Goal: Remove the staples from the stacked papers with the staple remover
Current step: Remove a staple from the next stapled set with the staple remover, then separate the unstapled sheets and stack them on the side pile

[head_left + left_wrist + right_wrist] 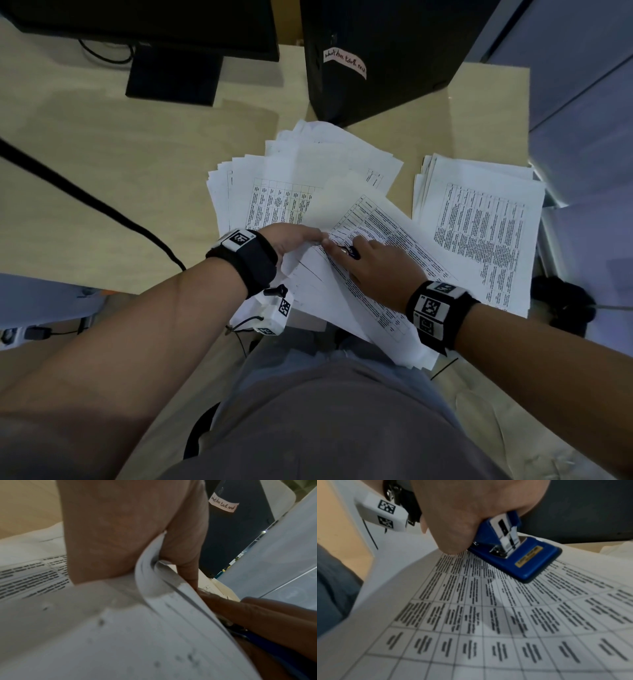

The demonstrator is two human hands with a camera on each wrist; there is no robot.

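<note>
Office: wooden bench (120, 154), monitor (144, 27) on its stand, black computer tower (394, 51), piles of printed papers (479, 222).

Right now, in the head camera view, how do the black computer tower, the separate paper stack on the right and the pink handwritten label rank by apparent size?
1. Black computer tower, though it is cut off at the top edge.
2. Paper stack on the right.
3. Pink label stuck on the tower, by far the smallest.
</note>
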